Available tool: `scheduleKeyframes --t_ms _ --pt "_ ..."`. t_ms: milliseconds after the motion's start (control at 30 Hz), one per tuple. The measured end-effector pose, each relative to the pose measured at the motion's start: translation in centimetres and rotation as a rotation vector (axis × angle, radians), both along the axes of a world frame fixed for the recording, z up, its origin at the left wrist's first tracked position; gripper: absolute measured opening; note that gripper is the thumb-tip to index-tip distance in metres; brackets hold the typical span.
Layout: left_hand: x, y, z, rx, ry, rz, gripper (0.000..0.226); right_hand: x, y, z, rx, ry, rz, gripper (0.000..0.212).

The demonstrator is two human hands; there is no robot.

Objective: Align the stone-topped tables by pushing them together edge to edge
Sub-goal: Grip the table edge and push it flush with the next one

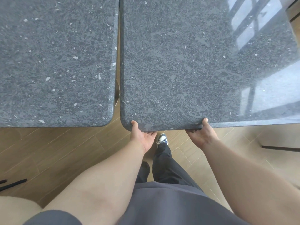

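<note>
Two dark grey speckled stone-topped tables fill the upper view. The left table (pixel 55 65) and the right table (pixel 186 62) lie side by side with a narrow gap between their long edges, wider toward me. The right table's near edge sits slightly lower in view than the left one's. My left hand (pixel 142 138) grips the right table's near edge by its rounded left corner, thumb on top, fingers underneath. My right hand (pixel 202 135) grips the same edge further right in the same way.
Light wooden floor lies below the tables. A metal table leg (pixel 117 95) shows through the gap. My foot in a white shoe (pixel 162 138) stands under the right table's edge. Dark chair legs sit at lower left (pixel 13 184) and at right (pixel 279 148).
</note>
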State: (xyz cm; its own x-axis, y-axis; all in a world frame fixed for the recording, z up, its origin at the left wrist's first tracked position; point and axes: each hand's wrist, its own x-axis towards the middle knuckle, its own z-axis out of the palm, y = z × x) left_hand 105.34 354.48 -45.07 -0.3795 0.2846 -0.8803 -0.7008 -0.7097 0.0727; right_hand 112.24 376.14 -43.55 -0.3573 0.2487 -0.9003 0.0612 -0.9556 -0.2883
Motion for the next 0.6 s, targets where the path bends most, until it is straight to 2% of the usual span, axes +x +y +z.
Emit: scheduleKeyframes --t_ms 233,367,500,600 --pt "-0.1 -0.7 -0.1 0.04 -0.046 -0.037 0.081 -0.1 -0.1 -0.4 0.006 -0.03 -0.043 0.047" --pt "-0.4 -1.9 0.1 -0.014 -0.063 -0.174 0.077 -0.2 -0.8 -0.5 0.035 -0.049 -0.089 0.046" --pt "-1.2 -4.5 0.4 -0.129 -0.038 -0.342 0.057 0.1 -1.8 -0.3 0.055 -0.065 -0.048 0.039" --pt "-1.9 -6.2 0.8 -0.196 -0.031 -0.395 0.042 0.8 -3.2 0.3 0.043 -0.1 0.016 0.046"
